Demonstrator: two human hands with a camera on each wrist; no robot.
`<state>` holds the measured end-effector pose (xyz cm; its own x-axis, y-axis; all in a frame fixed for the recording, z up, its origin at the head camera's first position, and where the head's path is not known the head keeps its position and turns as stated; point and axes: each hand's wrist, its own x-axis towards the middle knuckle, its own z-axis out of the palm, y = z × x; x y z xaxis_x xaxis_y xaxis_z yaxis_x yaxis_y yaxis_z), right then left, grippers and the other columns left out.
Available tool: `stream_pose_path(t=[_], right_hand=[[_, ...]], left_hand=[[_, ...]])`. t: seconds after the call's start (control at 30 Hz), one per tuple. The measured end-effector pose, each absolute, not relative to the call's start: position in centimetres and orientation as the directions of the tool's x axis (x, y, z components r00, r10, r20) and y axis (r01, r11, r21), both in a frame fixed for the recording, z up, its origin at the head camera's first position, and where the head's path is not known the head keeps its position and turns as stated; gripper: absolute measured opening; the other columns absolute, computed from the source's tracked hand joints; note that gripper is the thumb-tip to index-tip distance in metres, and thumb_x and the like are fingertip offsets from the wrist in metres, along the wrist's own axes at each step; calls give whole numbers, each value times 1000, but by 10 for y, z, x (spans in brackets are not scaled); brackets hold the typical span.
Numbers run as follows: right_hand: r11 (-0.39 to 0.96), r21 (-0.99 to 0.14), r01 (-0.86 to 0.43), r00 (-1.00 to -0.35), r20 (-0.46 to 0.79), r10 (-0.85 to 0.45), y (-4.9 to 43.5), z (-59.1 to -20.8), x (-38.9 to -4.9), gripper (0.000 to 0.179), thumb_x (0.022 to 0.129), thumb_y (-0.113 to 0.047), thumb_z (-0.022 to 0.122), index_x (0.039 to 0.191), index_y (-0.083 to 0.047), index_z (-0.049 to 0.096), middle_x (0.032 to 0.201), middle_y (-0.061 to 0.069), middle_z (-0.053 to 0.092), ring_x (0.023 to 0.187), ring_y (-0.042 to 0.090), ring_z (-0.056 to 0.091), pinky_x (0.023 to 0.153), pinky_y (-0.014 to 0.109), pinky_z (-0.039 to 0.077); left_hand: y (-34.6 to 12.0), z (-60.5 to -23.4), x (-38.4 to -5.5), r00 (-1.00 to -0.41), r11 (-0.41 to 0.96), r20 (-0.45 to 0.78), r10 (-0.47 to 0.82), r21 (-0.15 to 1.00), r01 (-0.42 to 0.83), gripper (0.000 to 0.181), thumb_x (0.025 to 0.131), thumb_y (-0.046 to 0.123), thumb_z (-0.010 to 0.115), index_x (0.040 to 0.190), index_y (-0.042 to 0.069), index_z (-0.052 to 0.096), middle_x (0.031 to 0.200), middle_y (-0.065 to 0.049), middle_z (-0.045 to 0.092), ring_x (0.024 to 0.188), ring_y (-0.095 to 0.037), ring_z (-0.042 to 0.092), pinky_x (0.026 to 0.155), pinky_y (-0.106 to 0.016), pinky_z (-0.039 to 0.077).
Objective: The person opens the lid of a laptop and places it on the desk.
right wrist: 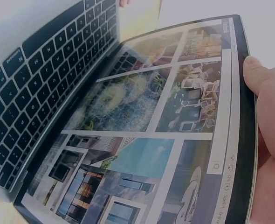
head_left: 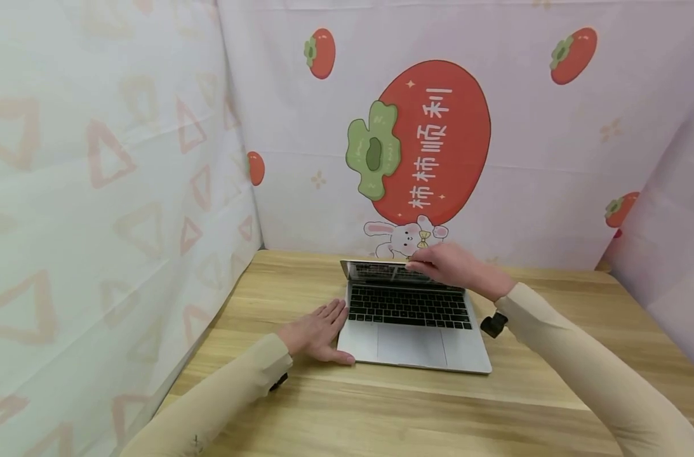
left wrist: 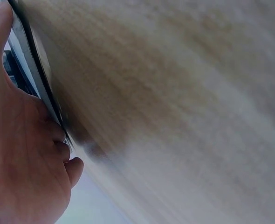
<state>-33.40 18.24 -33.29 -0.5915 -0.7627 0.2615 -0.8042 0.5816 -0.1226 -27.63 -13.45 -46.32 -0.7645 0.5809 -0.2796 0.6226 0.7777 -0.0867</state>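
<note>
A silver laptop (head_left: 411, 348) with black keys lies on the wooden table. Its lid (head_left: 375, 271) is raised at the back and leans forward over the keyboard. At the top edge of that lid, my right hand (head_left: 452, 265) pinches the rim, thumb on the screen side. The right wrist view shows the lit screen (right wrist: 128, 112) with several photos, and the thumb (right wrist: 253, 70) at its border. My left hand (head_left: 317, 331) lies with straight fingers along the left side of the base, thumb by the front corner. In the left wrist view the laptop's edge (left wrist: 37, 65) runs beside that hand.
The wooden table (head_left: 415, 412) reaches out around the laptop on all sides. A printed cloth (head_left: 301, 216) with persimmons and a rabbit hangs behind it. Another patterned cloth (head_left: 152, 209) hangs along the left, and a third closes off the right.
</note>
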Motion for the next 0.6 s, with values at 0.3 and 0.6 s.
stream_pose_path(t=[0.3,0.6], right_hand=[[535,-217,-817,-577,285,-766,190,-325,-348,11,92,-16,68,98,-10,75,79,0,73,59,0,53,64,26,52],[565,-242,-789,-613,247,-751,200,-319,-349,12,94,-19,67,99,-12,74,81,0,71,60,2,52,66,27,50]], left_hand=[[-132,-466,-278,-765,782,-275,582,-67,620,115,81,88,32,158,6,9,166,-14,4,154,-28,6,124,-42,17],[-133,-466,-278,-763,781,-262,591,-54,623,117,80,88,36,157,4,13,165,-16,8,154,-30,10,124,-42,19]])
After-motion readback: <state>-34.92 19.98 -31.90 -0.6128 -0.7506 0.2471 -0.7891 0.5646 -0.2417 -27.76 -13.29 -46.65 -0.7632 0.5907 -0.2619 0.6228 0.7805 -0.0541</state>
